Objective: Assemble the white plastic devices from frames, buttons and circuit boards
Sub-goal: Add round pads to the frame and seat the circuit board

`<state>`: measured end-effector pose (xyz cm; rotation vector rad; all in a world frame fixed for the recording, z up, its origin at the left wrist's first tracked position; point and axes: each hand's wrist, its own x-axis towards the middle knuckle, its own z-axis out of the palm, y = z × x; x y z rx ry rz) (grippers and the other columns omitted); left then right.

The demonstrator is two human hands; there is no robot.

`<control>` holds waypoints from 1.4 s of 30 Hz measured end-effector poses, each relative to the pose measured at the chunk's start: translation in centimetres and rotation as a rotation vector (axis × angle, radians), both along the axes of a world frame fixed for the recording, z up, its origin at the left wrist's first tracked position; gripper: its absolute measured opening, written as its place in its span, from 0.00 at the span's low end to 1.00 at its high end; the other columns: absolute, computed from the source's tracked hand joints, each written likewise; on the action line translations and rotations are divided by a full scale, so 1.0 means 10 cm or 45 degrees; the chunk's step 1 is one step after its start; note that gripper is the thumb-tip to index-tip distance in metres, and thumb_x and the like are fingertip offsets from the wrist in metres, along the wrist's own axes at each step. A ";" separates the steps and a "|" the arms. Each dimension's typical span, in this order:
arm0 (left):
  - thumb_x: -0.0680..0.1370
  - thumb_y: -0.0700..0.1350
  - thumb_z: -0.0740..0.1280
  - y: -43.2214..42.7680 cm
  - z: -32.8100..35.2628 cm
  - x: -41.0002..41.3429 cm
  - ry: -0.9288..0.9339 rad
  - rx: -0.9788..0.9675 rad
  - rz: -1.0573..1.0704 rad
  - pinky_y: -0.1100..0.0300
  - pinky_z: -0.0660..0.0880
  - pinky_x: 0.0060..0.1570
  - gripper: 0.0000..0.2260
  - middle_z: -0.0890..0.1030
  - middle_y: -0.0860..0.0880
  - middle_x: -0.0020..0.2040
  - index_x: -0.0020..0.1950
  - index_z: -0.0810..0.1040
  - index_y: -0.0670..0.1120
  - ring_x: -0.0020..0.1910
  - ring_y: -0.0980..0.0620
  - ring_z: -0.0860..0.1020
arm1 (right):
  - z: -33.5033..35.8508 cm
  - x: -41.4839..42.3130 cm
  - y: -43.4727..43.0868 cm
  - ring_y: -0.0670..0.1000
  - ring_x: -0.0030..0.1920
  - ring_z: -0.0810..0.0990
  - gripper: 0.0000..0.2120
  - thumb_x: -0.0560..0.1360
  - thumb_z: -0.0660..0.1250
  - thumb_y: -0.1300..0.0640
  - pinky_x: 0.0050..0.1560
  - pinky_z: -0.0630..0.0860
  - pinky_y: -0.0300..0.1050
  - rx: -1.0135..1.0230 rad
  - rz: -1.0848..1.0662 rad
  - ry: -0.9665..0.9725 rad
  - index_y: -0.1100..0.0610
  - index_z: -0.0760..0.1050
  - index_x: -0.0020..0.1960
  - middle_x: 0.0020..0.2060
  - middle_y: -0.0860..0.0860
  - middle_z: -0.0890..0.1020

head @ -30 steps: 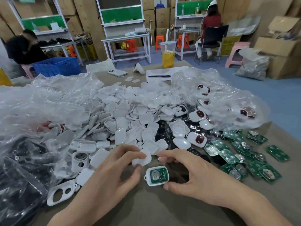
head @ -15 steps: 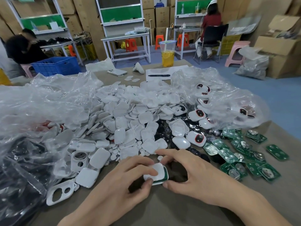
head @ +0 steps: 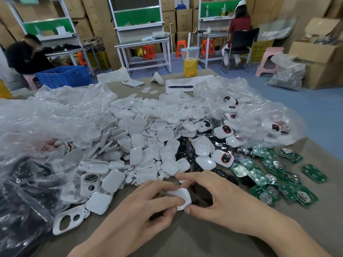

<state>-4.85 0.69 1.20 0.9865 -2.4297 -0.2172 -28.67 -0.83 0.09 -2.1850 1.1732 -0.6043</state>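
A white plastic device [head: 181, 198] was gripped between the left hand [head: 148, 204] and right hand [head: 219, 197] just above the tabletop [head: 185, 238], near heaped white covers [head: 144, 138] and green circuit boards [head: 274, 175].

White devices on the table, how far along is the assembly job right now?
Done: a few finished devices with red-ringed buttons lie by the clear bag. In hand: the left hand and right hand pinch one white device, cover on top. Still to do: a big heap of white covers, loose frames and many green circuit boards.
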 end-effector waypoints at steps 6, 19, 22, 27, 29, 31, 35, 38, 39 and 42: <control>0.77 0.46 0.67 -0.03 -0.04 0.00 -0.055 -0.125 -0.030 0.66 0.76 0.53 0.08 0.82 0.55 0.58 0.52 0.85 0.53 0.52 0.57 0.80 | -0.03 -0.02 -0.03 0.32 0.69 0.64 0.27 0.74 0.69 0.37 0.63 0.58 0.23 0.017 0.022 0.008 0.32 0.63 0.70 0.62 0.25 0.70; 0.81 0.53 0.64 -0.01 -0.03 0.02 -0.198 -0.166 -0.049 0.63 0.78 0.52 0.10 0.81 0.54 0.58 0.54 0.84 0.55 0.52 0.57 0.80 | -0.08 0.00 -0.07 0.33 0.65 0.70 0.09 0.73 0.70 0.39 0.63 0.65 0.28 -0.011 -0.001 -0.097 0.30 0.78 0.52 0.58 0.26 0.75; 0.81 0.55 0.64 0.00 -0.03 0.01 -0.178 -0.146 -0.046 0.64 0.78 0.51 0.10 0.81 0.54 0.58 0.54 0.84 0.55 0.52 0.58 0.80 | -0.07 0.01 -0.04 0.32 0.64 0.70 0.11 0.75 0.68 0.41 0.62 0.62 0.24 -0.134 0.020 -0.020 0.40 0.79 0.57 0.62 0.27 0.72; 0.82 0.53 0.64 -0.02 -0.04 0.02 -0.198 -0.175 -0.074 0.70 0.73 0.56 0.08 0.81 0.55 0.58 0.53 0.83 0.55 0.53 0.59 0.78 | 0.01 0.03 0.04 0.39 0.59 0.74 0.15 0.80 0.62 0.43 0.60 0.72 0.34 -0.334 0.092 0.150 0.48 0.83 0.56 0.58 0.37 0.79; 0.83 0.53 0.64 -0.03 -0.05 0.03 -0.217 -0.200 -0.089 0.70 0.72 0.58 0.08 0.80 0.56 0.59 0.55 0.82 0.55 0.54 0.59 0.77 | 0.04 0.04 0.06 0.40 0.58 0.75 0.15 0.80 0.62 0.44 0.58 0.73 0.33 -0.365 0.093 0.170 0.49 0.83 0.56 0.56 0.38 0.81; 0.83 0.54 0.63 -0.04 -0.08 0.04 -0.186 -0.184 -0.085 0.67 0.75 0.56 0.08 0.79 0.56 0.60 0.57 0.81 0.56 0.56 0.58 0.78 | 0.04 0.05 0.07 0.38 0.57 0.75 0.16 0.79 0.62 0.43 0.58 0.72 0.30 -0.340 0.063 0.132 0.49 0.84 0.56 0.56 0.38 0.81; 0.84 0.57 0.61 -0.04 -0.12 0.04 -0.131 -0.128 -0.048 0.64 0.78 0.50 0.09 0.79 0.56 0.60 0.57 0.80 0.59 0.55 0.59 0.78 | 0.03 0.07 0.00 0.33 0.60 0.72 0.08 0.76 0.71 0.46 0.60 0.64 0.25 -0.134 -0.054 0.006 0.45 0.83 0.54 0.57 0.30 0.76; 0.83 0.58 0.61 -0.04 -0.13 0.05 -0.115 -0.097 -0.030 0.64 0.78 0.50 0.08 0.78 0.57 0.60 0.56 0.80 0.60 0.54 0.60 0.77 | 0.09 0.10 -0.04 0.34 0.60 0.71 0.07 0.74 0.74 0.51 0.58 0.63 0.25 0.042 -0.048 0.033 0.43 0.79 0.49 0.55 0.31 0.74; 0.83 0.58 0.62 -0.05 -0.13 0.04 -0.110 -0.095 -0.026 0.64 0.78 0.49 0.07 0.78 0.57 0.60 0.55 0.80 0.61 0.54 0.60 0.77 | 0.13 0.11 -0.06 0.35 0.59 0.71 0.09 0.74 0.73 0.53 0.57 0.64 0.27 0.072 -0.034 0.062 0.41 0.76 0.48 0.55 0.32 0.74; 0.81 0.58 0.64 -0.05 -0.12 0.02 -0.104 -0.102 -0.010 0.64 0.78 0.48 0.07 0.79 0.58 0.59 0.52 0.81 0.60 0.52 0.60 0.78 | 0.22 0.15 -0.09 0.37 0.55 0.73 0.15 0.75 0.71 0.58 0.56 0.70 0.34 0.206 -0.041 0.125 0.40 0.72 0.53 0.51 0.37 0.76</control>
